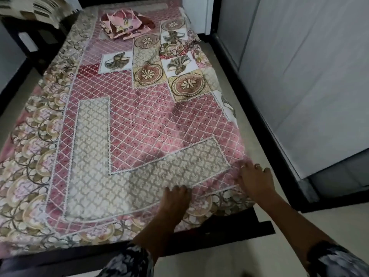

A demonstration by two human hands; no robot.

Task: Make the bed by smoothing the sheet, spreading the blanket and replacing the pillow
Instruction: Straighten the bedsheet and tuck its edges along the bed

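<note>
A pink patterned sheet (139, 120) with beige panels and a floral border covers the narrow bed. My left hand (175, 198) lies flat on it near the foot edge, fingers spread. My right hand (255, 178), with rings, presses palm down on the sheet's near right corner. A folded pink floral blanket (125, 25) sits at the far end of the bed. The sheet's far right edge (179, 47) is rumpled and folded back. No pillow is clearly visible on the bed.
The black bed frame (229, 228) shows along the foot and right side. A pale wall or wardrobe (309, 76) stands close on the right, leaving a narrow floor strip. A striped bundle (34, 9) rests on dark furniture at the far left.
</note>
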